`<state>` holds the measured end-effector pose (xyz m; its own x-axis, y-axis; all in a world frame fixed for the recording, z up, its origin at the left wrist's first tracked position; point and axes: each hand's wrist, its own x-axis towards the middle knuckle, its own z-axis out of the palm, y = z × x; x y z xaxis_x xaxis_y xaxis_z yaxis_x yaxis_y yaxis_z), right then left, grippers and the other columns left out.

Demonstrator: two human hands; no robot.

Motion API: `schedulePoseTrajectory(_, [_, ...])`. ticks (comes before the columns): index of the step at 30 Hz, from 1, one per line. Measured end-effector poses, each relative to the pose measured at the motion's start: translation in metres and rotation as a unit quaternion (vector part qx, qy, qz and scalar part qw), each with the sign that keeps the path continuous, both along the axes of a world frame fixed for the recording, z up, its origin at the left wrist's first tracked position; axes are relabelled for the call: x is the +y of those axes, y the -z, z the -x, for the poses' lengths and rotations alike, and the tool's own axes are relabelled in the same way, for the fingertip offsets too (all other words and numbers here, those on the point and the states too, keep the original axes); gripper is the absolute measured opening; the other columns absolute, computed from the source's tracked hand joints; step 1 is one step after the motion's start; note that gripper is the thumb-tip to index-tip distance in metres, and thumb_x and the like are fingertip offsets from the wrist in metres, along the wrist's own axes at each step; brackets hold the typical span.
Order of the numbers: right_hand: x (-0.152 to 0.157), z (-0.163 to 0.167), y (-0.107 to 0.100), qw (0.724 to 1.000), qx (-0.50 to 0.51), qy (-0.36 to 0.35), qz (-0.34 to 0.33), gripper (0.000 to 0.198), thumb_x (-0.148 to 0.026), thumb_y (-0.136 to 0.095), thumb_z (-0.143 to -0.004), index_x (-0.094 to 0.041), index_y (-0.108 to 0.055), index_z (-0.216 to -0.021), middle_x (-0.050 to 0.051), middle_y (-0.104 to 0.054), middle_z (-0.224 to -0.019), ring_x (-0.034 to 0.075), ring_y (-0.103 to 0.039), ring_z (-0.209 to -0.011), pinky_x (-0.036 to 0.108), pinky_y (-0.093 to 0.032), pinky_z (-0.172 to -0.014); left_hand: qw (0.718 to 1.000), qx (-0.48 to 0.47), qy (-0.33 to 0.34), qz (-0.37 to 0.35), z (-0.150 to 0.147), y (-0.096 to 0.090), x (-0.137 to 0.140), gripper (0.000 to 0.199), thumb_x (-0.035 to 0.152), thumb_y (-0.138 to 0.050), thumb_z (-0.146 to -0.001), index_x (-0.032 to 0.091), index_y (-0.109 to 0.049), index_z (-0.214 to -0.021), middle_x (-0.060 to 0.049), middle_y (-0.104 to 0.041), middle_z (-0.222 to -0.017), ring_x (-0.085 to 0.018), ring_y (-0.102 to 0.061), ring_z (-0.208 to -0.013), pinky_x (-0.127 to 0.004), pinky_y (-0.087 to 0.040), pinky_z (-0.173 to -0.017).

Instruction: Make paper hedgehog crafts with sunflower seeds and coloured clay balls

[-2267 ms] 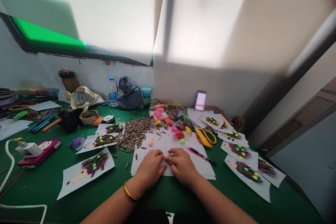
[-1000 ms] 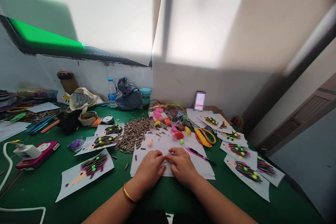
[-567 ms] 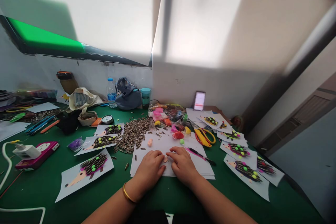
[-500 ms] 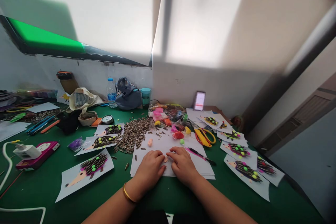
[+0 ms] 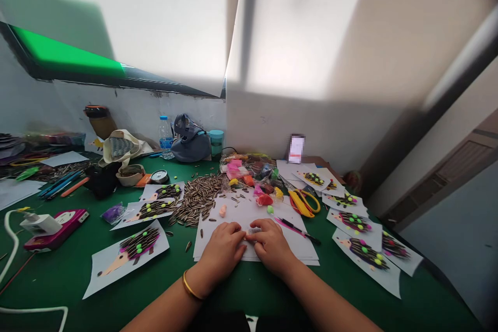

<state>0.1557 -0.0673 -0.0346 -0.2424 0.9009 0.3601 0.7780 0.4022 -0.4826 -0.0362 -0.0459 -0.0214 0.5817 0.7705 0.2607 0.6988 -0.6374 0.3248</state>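
Note:
My left hand point(image 5: 225, 245) and my right hand point(image 5: 270, 244) meet over a stack of white paper point(image 5: 233, 212), fingertips almost touching. Between them is a small flat piece of peach modelling clay point(image 5: 246, 237), mostly covered by the fingers. The fingers of both hands are bent and pinch at it from either side. Just beyond lies a peach clay lump point(image 5: 222, 211). A green clay ball point(image 5: 270, 209) and a black pen point(image 5: 298, 229) rest near my right hand. Loose sunflower seeds point(image 5: 198, 197) are heaped beyond my left hand.
Hedgehog pictures point(image 5: 128, 251) lie at the left, with more pictures point(image 5: 365, 254) at the right. Yellow scissors point(image 5: 301, 202) and bagged coloured clay point(image 5: 249, 168) sit behind the paper. A pink power strip point(image 5: 58, 231) with a white cable is at far left. A phone point(image 5: 296, 149) leans on the wall.
The right fingertips have shifted slightly left and lowered onto the flat peach clay, which now shows less. The left hand stays nearly in place.

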Motion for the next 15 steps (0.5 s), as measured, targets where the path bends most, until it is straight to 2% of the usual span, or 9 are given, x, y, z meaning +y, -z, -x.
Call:
schedulePoseTrajectory(5, [0.0000, -0.0009, 0.0012, 1.000, 0.001, 0.003, -0.015, 0.046, -0.005, -0.052, -0.071, -0.032, -0.076, -0.100, 0.003, -0.064, -0.116, 0.022, -0.052, -0.110, 0.040, -0.037, -0.098, 1.000, -0.008, 0.004, -0.003, 0.0008, 0.0011, -0.0002, 0.025, 0.020, -0.062, -0.081, 0.024, -0.066, -0.106, -0.006, -0.061, -0.109, -0.023, -0.055, -0.100, -0.040, -0.044, -0.093])
schedulePoseTrajectory(11, [-0.0005, 0.0006, 0.0003, 1.000, -0.009, -0.003, -0.002, 0.037, -0.008, -0.054, -0.074, -0.032, -0.078, -0.090, 0.001, -0.065, -0.115, 0.022, -0.053, -0.109, 0.040, -0.036, -0.099, 1.000, 0.001, 0.001, 0.001, 0.0007, 0.0009, 0.0006, 0.019, 0.021, -0.061, -0.082, 0.023, -0.067, -0.100, -0.006, -0.062, -0.108, -0.023, -0.055, -0.100, -0.040, -0.044, -0.093])
schedulePoseTrajectory(15, [-0.0010, -0.0004, -0.0014, 1.000, -0.006, 0.003, -0.012, 0.042, -0.005, -0.053, -0.073, -0.032, -0.077, -0.096, 0.002, -0.064, -0.117, 0.022, -0.053, -0.110, 0.039, -0.037, -0.098, 1.000, -0.006, 0.002, 0.001, 0.0008, 0.0001, 0.0004, 0.023, 0.020, -0.062, -0.082, 0.024, -0.067, -0.104, -0.006, -0.061, -0.108, -0.023, -0.056, -0.100, -0.040, -0.044, -0.093])
